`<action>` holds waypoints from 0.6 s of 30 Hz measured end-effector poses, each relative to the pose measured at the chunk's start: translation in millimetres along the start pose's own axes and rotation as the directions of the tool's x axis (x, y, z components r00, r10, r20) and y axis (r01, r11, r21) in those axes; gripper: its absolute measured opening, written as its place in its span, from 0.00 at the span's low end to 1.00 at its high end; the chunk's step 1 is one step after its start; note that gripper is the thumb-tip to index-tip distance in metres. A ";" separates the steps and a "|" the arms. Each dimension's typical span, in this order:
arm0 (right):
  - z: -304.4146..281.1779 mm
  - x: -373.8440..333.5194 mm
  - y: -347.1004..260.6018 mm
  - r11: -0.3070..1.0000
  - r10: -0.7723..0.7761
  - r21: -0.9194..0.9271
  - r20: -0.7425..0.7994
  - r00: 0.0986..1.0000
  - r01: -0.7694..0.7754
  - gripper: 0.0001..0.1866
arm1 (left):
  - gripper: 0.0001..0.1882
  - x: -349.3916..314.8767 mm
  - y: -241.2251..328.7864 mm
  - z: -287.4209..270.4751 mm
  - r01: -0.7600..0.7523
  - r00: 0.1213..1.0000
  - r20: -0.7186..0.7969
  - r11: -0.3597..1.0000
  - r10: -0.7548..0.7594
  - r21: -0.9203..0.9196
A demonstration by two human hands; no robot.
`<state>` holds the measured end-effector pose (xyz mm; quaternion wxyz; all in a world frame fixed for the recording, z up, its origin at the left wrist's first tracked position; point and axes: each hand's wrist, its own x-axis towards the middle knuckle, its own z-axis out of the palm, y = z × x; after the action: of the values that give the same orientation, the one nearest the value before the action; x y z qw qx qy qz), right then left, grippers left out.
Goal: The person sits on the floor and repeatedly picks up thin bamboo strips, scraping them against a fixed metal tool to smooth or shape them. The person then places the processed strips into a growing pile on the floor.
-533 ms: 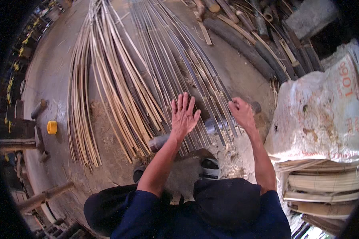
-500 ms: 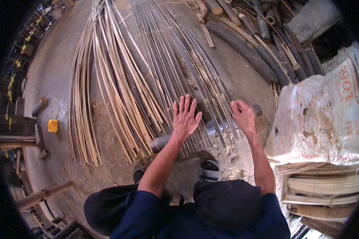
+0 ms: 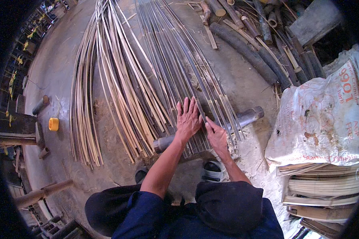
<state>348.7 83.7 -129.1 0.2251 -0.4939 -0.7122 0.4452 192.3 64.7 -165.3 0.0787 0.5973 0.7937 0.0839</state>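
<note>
My left hand (image 3: 188, 122) lies flat, its fingers stretched out, on a row of dark bamboo strips (image 3: 169, 75). Close to its right, my right hand (image 3: 218, 140) is closed, thumb and forefinger at the near part of a dark bamboo strip (image 3: 201, 105). The strips run away from me, and their near ends cross a grey round pole (image 3: 249, 116) lying on the ground. More dark strips (image 3: 217, 85) are spread to the right of my hands. On the left fans a bundle of pale split bamboo strips (image 3: 119, 99).
A yellow tape roll (image 3: 53, 124) and a short bamboo piece (image 3: 40, 105) lie on the floor at left. Bamboo poles (image 3: 243, 51) are heaped at the far right. A white printed sack (image 3: 315, 119) rests above stacked pale strips (image 3: 325, 185). My sandaled foot (image 3: 212, 170) is just below the pole.
My right hand has moved left from the outer strips to beside my left hand. The left hand stays flat, shifted slightly right. Some strips at the right have spread apart.
</note>
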 end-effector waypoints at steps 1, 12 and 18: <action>-1.4 -0.6 -1.5 1.000 -0.020 -0.016 -0.026 0.999 0.019 0.18 | 0.37 0.0 -0.4 3.0 -0.008 0.998 -0.067 0.999 0.005 -0.050; -9.7 9.2 4.4 0.996 0.012 -0.088 0.042 0.999 -0.008 0.18 | 0.35 0.4 0.6 3.1 -0.011 0.989 -0.150 0.995 -0.004 -0.102; -7.6 8.9 8.1 0.994 -0.006 -0.111 0.032 0.999 0.010 0.17 | 0.34 -1.8 -0.2 0.5 -0.024 0.981 -0.193 0.992 -0.001 -0.127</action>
<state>354.9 95.8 -133.2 0.1877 -0.4955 -0.7414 0.4119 192.7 62.9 -165.7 0.0396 0.5848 0.7870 0.1928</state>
